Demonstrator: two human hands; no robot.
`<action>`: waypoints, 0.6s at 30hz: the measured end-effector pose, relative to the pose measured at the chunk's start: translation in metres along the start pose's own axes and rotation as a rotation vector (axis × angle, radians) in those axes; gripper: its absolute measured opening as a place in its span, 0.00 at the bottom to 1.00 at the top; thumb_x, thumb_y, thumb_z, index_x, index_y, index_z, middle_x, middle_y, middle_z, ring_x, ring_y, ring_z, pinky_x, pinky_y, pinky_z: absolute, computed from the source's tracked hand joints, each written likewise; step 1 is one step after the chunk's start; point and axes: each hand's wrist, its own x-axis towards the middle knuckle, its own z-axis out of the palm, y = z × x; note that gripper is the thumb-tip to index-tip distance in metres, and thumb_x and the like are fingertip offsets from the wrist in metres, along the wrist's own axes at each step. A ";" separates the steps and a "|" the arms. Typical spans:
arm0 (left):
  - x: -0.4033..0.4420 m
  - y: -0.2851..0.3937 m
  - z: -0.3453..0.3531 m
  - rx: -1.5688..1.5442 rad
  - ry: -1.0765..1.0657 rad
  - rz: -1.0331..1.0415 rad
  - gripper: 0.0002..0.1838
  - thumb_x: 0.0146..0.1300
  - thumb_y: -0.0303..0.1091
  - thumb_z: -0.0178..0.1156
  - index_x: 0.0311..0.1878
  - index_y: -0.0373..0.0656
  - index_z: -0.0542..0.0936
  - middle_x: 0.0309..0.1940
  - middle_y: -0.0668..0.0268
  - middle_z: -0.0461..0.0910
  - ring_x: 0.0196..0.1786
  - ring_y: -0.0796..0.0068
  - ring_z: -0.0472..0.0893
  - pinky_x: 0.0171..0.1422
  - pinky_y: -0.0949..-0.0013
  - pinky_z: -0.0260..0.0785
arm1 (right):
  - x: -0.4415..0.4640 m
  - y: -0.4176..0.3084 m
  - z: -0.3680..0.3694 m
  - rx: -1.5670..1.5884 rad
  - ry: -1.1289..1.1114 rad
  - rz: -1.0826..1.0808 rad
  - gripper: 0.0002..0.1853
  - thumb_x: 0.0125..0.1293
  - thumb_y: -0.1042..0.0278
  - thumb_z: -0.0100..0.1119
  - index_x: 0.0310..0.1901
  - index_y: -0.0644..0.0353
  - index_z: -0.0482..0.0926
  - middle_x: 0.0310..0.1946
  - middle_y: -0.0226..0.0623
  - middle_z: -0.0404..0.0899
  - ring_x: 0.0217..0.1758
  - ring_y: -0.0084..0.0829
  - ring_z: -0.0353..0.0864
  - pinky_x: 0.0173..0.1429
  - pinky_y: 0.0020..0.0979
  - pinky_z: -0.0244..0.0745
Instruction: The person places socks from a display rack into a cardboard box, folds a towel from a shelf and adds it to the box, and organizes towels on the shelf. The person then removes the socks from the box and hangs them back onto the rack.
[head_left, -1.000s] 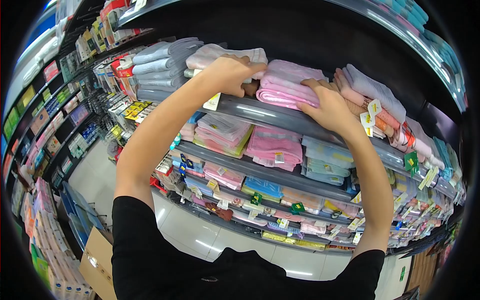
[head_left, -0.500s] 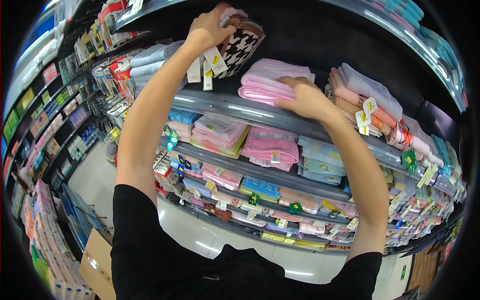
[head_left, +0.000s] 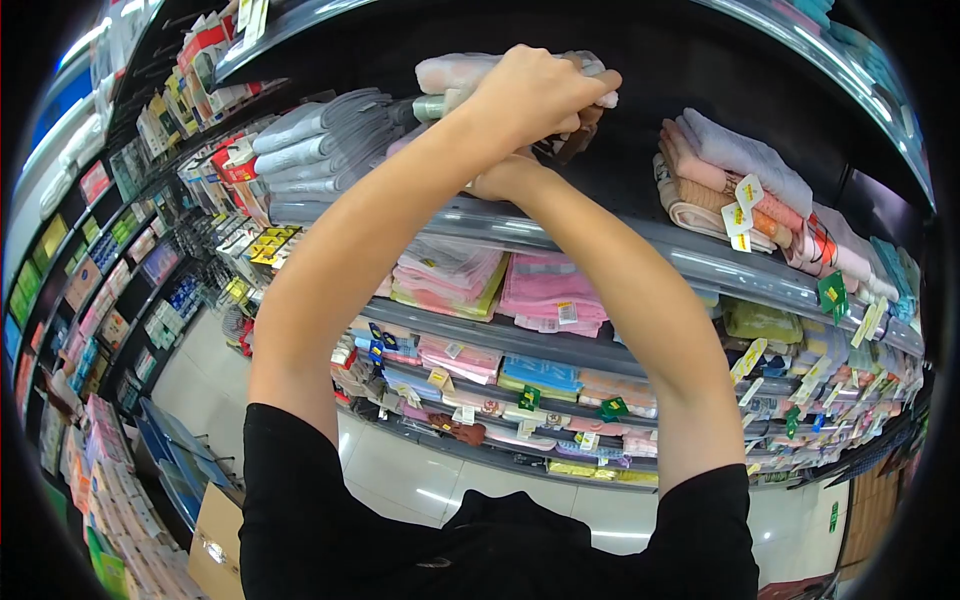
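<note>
Upper shelf (head_left: 740, 278); grey towel stack (head_left: 320, 145) at left. Folded towel bundle (head_left: 450, 73) over shelf, beside stack. Left hand (head_left: 545, 95) curled around bundle; right hand (head_left: 493, 182) below, partly hidden, grip unclear. Best support folds underneath, keep level.

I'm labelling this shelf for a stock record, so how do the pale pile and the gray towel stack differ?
The pale pile looks whitish-pink on top; the gray towel stack is bluish gray. The left grip is on the pale pile, while no hand touches the gray towel stack. Much of the pale pile is hidden, whereas the gray towel stack's layers show plainly. Both look like folded cloth.
</note>
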 end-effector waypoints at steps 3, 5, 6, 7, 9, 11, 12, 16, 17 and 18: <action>0.004 0.006 0.006 -0.019 -0.014 0.022 0.28 0.48 0.37 0.71 0.55 0.53 0.75 0.37 0.60 0.84 0.32 0.58 0.86 0.33 0.59 0.77 | 0.002 -0.016 -0.006 0.270 -0.016 -0.038 0.37 0.66 0.40 0.58 0.71 0.51 0.65 0.73 0.43 0.62 0.76 0.40 0.59 0.76 0.42 0.54; 0.009 0.010 0.011 -0.049 0.076 -0.006 0.27 0.49 0.37 0.70 0.55 0.53 0.75 0.37 0.60 0.84 0.32 0.57 0.86 0.33 0.58 0.77 | -0.006 -0.031 -0.023 0.448 0.128 -0.051 0.36 0.60 0.45 0.66 0.66 0.53 0.67 0.63 0.41 0.66 0.68 0.35 0.64 0.69 0.40 0.61; 0.012 0.013 0.014 -0.058 0.078 -0.003 0.27 0.49 0.37 0.70 0.55 0.53 0.75 0.37 0.60 0.84 0.32 0.57 0.86 0.33 0.58 0.77 | -0.009 -0.026 -0.022 0.491 0.214 -0.053 0.36 0.57 0.48 0.72 0.63 0.55 0.69 0.57 0.40 0.70 0.62 0.33 0.68 0.65 0.38 0.65; 0.017 0.021 0.015 -0.058 0.058 -0.033 0.26 0.50 0.36 0.70 0.55 0.53 0.75 0.37 0.60 0.84 0.33 0.57 0.86 0.34 0.58 0.77 | -0.011 -0.021 -0.021 0.533 0.300 -0.058 0.36 0.53 0.51 0.77 0.60 0.57 0.71 0.51 0.38 0.73 0.57 0.31 0.72 0.60 0.36 0.70; 0.023 0.038 0.020 -0.075 0.041 -0.061 0.26 0.50 0.36 0.69 0.55 0.53 0.76 0.37 0.60 0.84 0.34 0.57 0.86 0.36 0.58 0.78 | -0.012 0.005 -0.012 0.166 0.467 -0.125 0.38 0.53 0.48 0.78 0.60 0.58 0.71 0.50 0.37 0.74 0.56 0.31 0.73 0.59 0.36 0.71; 0.029 0.051 0.025 -0.117 -0.027 -0.065 0.26 0.51 0.36 0.69 0.56 0.53 0.76 0.37 0.60 0.84 0.37 0.56 0.86 0.40 0.57 0.78 | -0.025 -0.001 -0.033 0.088 0.361 -0.010 0.34 0.58 0.46 0.73 0.60 0.58 0.73 0.52 0.39 0.75 0.55 0.33 0.74 0.59 0.36 0.72; 0.032 0.053 0.026 -0.125 -0.019 -0.060 0.26 0.51 0.36 0.69 0.56 0.53 0.76 0.37 0.60 0.84 0.37 0.56 0.86 0.40 0.57 0.78 | -0.033 -0.003 -0.043 0.111 0.281 0.057 0.32 0.60 0.46 0.71 0.59 0.57 0.73 0.53 0.40 0.76 0.55 0.34 0.75 0.59 0.37 0.72; 0.037 0.049 0.027 -0.151 0.004 -0.050 0.27 0.50 0.36 0.69 0.57 0.55 0.76 0.37 0.61 0.85 0.38 0.57 0.86 0.41 0.57 0.78 | -0.067 0.003 -0.082 0.204 -0.086 -0.176 0.27 0.71 0.43 0.55 0.59 0.56 0.75 0.56 0.41 0.78 0.54 0.36 0.78 0.58 0.37 0.73; 0.039 0.044 0.025 -0.141 -0.009 -0.039 0.27 0.50 0.36 0.69 0.57 0.55 0.76 0.37 0.61 0.85 0.38 0.57 0.86 0.40 0.57 0.78 | -0.073 -0.012 -0.112 0.263 -0.270 -0.055 0.27 0.73 0.42 0.50 0.60 0.56 0.75 0.56 0.42 0.79 0.54 0.38 0.79 0.58 0.38 0.73; 0.040 0.039 0.022 -0.129 -0.021 -0.031 0.27 0.50 0.36 0.69 0.56 0.55 0.76 0.37 0.62 0.85 0.38 0.57 0.86 0.39 0.58 0.78 | -0.076 -0.021 -0.134 0.320 -0.455 0.065 0.27 0.75 0.42 0.45 0.61 0.56 0.75 0.55 0.42 0.81 0.54 0.39 0.79 0.59 0.39 0.73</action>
